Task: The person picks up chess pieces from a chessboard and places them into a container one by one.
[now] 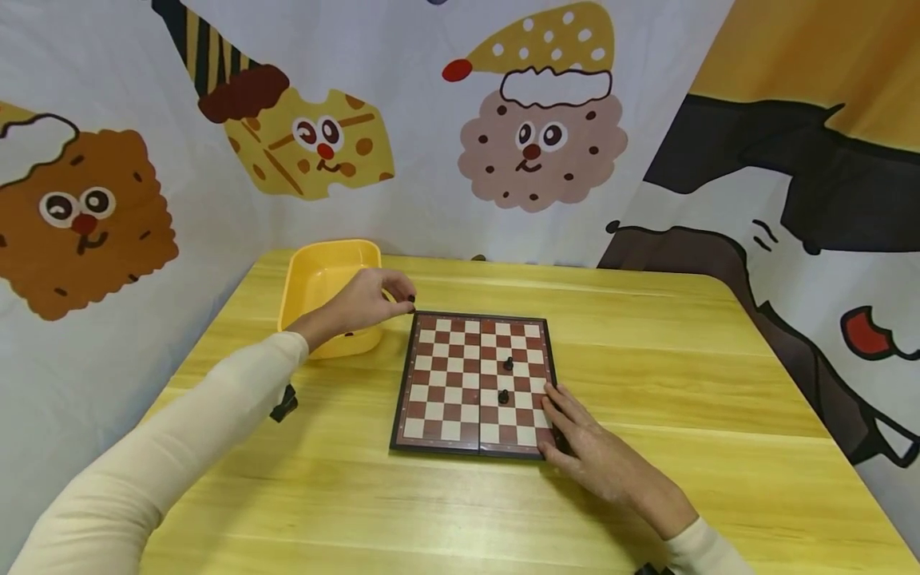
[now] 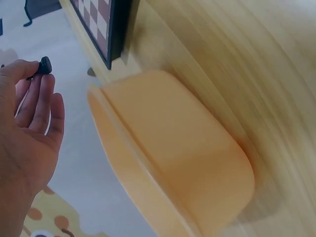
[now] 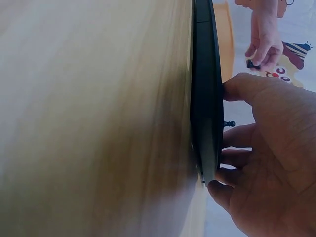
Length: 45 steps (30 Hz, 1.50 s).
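Observation:
My left hand (image 1: 364, 301) pinches a small black chess piece (image 2: 45, 66) between thumb and fingertips. It is raised by the far left corner of the chessboard (image 1: 442, 384), beside the yellow bin. The board lies unfolded flat, with red-brown and white squares and a dark frame. Two black pawns stand on its right half, one pawn (image 1: 509, 363) farther back and the other pawn (image 1: 504, 396) nearer. At the board's right edge rests my right hand (image 1: 591, 453), fingers extended and fingertips on the rim; the right wrist view shows this hand (image 3: 276, 143) along the dark side.
The yellow plastic bin (image 2: 187, 143) stands left of the board, partly behind my left forearm. A wooden table (image 1: 690, 367) carries everything. Behind it hangs a white curtain (image 1: 424, 184) with cartoon prints.

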{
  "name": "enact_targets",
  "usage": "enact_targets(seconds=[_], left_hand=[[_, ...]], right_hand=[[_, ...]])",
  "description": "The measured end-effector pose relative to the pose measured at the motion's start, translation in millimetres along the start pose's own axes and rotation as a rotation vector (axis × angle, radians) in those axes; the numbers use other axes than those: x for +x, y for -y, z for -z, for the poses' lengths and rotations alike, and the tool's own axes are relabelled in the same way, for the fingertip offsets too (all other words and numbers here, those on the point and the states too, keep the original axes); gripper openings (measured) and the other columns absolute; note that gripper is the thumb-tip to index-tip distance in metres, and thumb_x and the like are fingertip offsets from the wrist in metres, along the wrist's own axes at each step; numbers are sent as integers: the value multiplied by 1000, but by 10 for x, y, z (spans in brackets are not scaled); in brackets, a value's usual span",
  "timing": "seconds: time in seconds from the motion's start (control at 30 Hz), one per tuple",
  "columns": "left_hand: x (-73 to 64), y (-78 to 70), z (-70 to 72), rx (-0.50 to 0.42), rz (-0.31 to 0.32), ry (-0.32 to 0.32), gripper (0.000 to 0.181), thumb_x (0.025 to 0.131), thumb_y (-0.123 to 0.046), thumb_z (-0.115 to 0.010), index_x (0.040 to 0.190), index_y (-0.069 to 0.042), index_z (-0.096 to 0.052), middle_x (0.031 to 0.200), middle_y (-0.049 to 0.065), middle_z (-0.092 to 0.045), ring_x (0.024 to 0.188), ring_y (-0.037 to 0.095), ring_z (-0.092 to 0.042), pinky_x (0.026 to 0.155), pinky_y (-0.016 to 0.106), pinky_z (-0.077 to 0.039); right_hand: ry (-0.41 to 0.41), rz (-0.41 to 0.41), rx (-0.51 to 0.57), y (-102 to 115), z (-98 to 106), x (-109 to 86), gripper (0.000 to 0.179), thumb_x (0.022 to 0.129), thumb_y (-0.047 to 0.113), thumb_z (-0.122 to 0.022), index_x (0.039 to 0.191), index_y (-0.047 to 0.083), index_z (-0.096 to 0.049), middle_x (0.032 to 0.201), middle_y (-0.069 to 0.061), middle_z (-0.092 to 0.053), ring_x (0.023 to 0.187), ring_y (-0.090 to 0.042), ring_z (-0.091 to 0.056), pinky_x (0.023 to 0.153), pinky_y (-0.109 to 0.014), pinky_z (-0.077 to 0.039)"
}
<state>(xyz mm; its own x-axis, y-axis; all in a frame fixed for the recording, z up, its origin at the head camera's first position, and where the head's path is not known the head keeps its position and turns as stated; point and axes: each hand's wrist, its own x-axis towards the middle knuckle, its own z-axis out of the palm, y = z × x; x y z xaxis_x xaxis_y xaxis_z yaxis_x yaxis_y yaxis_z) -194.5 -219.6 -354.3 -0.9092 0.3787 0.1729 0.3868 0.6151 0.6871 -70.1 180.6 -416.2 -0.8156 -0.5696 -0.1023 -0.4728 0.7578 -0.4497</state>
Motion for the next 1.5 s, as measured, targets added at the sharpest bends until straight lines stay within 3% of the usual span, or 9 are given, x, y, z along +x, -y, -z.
enact_targets(seconds=[0.27, 0.6, 0.8, 0.93, 1.1, 1.3, 1.5], left_hand=[[-67, 59, 180, 38, 19, -20, 11, 92, -6, -76, 101, -3, -70, 93, 5, -70, 88, 24, -67, 75, 40, -55], [-198, 248, 393, 81, 140, -23, 11, 94, -8, -74, 102, -4, -67, 97, 9, -68, 90, 26, -66, 72, 38, -55], [-182, 361, 539, 124, 170, -68, 13, 94, -7, -73, 104, -1, -67, 99, 12, -70, 94, 30, -65, 76, 42, -52], [-156, 392, 603, 132, 199, -52, 14, 95, -6, -72, 105, 1, -66, 102, 15, -69, 95, 31, -65, 79, 43, -52], [-154, 414, 635, 145, 207, -36, 14, 94, -5, -71, 105, 2, -65, 102, 16, -67, 94, 30, -64, 80, 44, -53], [-190, 407, 620, 135, 229, -53, 12, 95, -5, -68, 104, 0, -64, 104, 17, -67, 97, 33, -65, 72, 39, -54], [-193, 303, 517, 124, 144, -86, 6, 98, -6, -65, 103, -4, -67, 99, 11, -69, 90, 27, -65, 68, 37, -51]], right_hand=[[-10, -1, -16, -6, -21, -13, 71, 107, 46, -50, 155, -4, -34, 168, -13, -14, 152, -35, -11, 109, -54, -37], [-4, 12, -33, 16, -26, -3, 71, 108, 46, -48, 155, -5, -32, 168, -14, -13, 152, -35, -10, 109, -54, -37], [-11, 24, -32, 24, -29, -9, 71, 108, 45, -47, 155, -6, -32, 168, -15, -13, 152, -36, -10, 110, -54, -36], [-6, 25, -31, 28, -32, -9, 71, 108, 45, -47, 156, -6, -31, 168, -15, -12, 152, -36, -9, 110, -54, -35], [6, 22, -30, 35, -35, 0, 71, 109, 45, -45, 156, -6, -31, 168, -14, -12, 153, -35, -8, 110, -53, -35], [3, 21, -33, 39, -34, -1, 71, 109, 45, -46, 156, -6, -30, 168, -15, -12, 153, -36, -8, 111, -53, -34], [-8, 34, -54, 29, -28, 11, 71, 109, 44, -46, 156, -7, -30, 167, -16, -13, 152, -36, -9, 111, -53, -34]])
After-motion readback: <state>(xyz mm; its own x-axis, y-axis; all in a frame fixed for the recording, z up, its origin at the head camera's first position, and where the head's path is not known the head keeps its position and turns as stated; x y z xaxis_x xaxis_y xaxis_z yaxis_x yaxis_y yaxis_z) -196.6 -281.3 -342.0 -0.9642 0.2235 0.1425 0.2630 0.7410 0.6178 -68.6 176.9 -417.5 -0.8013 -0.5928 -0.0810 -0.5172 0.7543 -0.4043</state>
